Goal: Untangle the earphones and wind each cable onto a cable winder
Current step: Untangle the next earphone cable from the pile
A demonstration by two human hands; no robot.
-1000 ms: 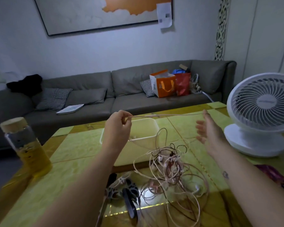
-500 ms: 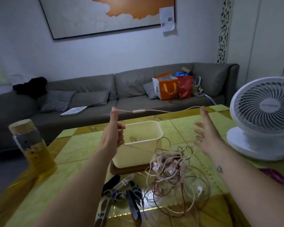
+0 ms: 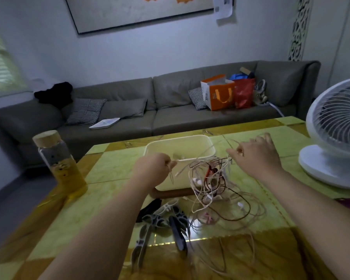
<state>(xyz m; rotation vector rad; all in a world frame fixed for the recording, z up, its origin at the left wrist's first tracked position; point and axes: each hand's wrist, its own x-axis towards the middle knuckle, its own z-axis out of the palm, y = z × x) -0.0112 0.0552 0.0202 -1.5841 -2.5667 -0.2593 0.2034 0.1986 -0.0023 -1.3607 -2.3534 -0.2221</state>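
Head view, looking down over a yellow-green table (image 3: 109, 168). Your left hand (image 3: 156, 170) is closed in a loose fist and pinches a pale cable (image 3: 171, 176) between thumb and forefinger, with a short end dangling below. Your right hand (image 3: 255, 156) is held up opposite with its fingers curled, and it pinches thin strands that seem to belong to the same cable, though blur makes this uncertain. Holding your hands apart like this likely keeps one strand taut, so you can trace it and draw it out of the knot.

The tangle (image 3: 210, 182) of pale and dark earphone cables sits on the table between and below your hands, against the front of a cream tub (image 3: 211, 150). Loose loops spill toward you. The winders (image 3: 164, 219), dark and white, lie unused just left of those loops, within easy reach for winding. A bottle (image 3: 59, 162) stands far left and a white fan (image 3: 335, 134) far right.
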